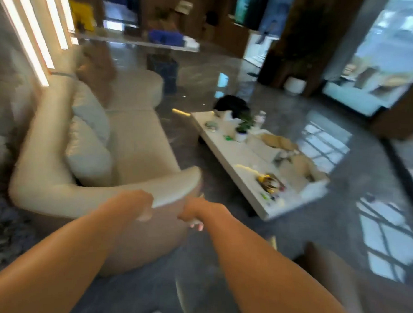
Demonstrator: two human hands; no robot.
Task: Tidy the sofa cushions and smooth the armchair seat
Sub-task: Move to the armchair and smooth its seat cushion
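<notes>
Reaching forward with both bare arms, you have your left hand (140, 204) curled over the near armrest (173, 187) of the cream sofa (135, 139), fingers wrapped under its edge, while your right hand (193, 213) hangs just beside the armrest's rounded end with its fingers bent downward — whether it grips anything you cannot tell, since motion blur smears the fingertips. Two pale cushions (90, 139) lean against the sofa's backrest at the left, one overlapping the other, and a brownish cushion (95, 68) sits farther along near the curved far end. The seat in front of them is bare. To the right stands a low white coffee table (243, 158); on it are a small potted plant (242, 129) in a white pot, a clear bottle (260, 118), some tan paper or cardboard pieces (279, 141) and a jumble of yellow and dark items (270, 182) that blur makes impossible to name. A dark shape (231, 104) lies past the table's far end. The glossy grey floor (340, 209) mirrors the window panes. A brown surface (332, 280) at lower right is cut off by the frame, so its nature stays unclear.
</notes>
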